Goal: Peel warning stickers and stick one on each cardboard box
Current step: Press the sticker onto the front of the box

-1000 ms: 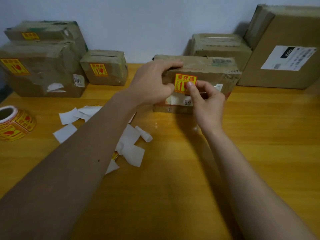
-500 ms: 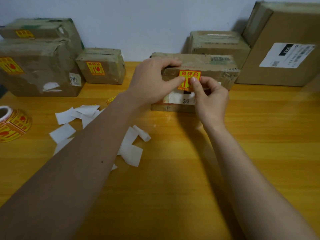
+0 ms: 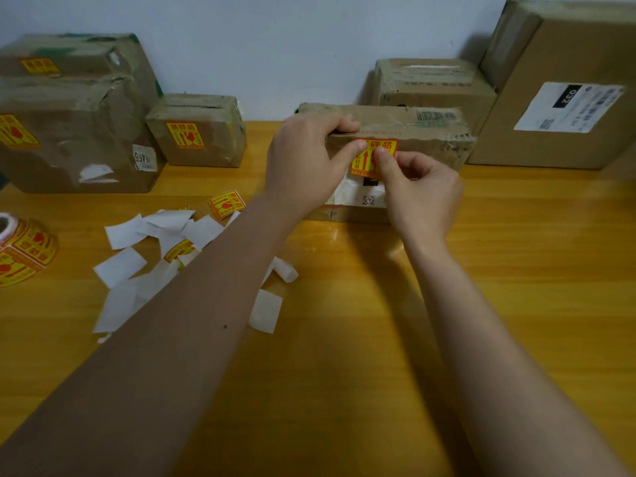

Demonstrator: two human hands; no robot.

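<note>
while pressed, sticker (image 3: 373, 158) on box (image 3: 426, 132) (thumbs)

Plain pale blue-grey wall (image 3: 275, 46) behind, glossy yellow-orange wooden table (image 3: 516, 270) meeting it, soft reflections on its surface

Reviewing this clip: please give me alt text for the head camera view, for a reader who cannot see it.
Both hands, left hand and right hand, press a yellow warning sticker onto the front of a flat cardboard box on a wooden table. Torn white backing papers and a sticker roll lie to the left.
</note>
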